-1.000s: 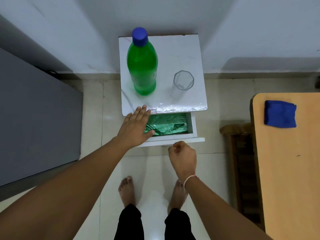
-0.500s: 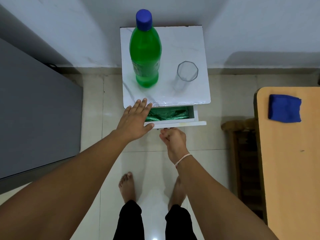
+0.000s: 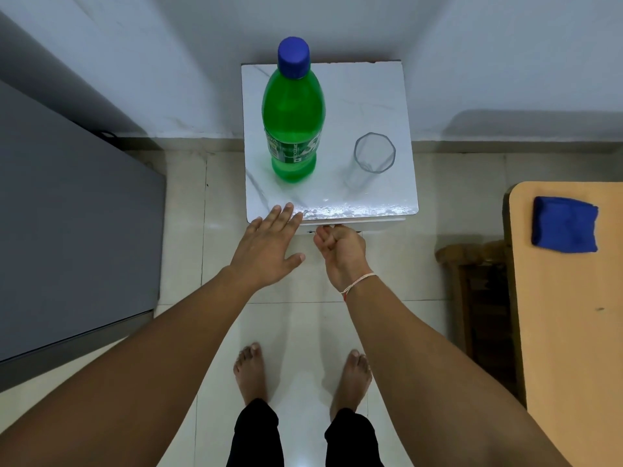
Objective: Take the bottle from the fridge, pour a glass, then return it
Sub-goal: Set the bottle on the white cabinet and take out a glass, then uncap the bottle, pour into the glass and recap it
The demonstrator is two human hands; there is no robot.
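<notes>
A green bottle (image 3: 292,129) with a blue cap stands upright on the left of a small white marble-topped cabinet (image 3: 357,96). To its right stands an empty clear glass (image 3: 372,156). My left hand (image 3: 269,246) lies flat, its fingertips touching the front left edge of the cabinet top, below the bottle. My right hand (image 3: 340,249) has curled fingers against the closed drawer front (image 3: 381,224) under the top; nothing shows inside its fingers.
A grey fridge (image 3: 67,230) fills the left side. At the right is a wooden table (image 3: 573,332) with a folded blue cloth (image 3: 564,229), and a dark wooden chair (image 3: 472,298) beside it. My bare feet stand on the pale tiled floor (image 3: 296,325).
The drawer with the green bag inside has slid fully shut as my right hand moved forward with it. My left hand stayed at the cabinet's front edge.
</notes>
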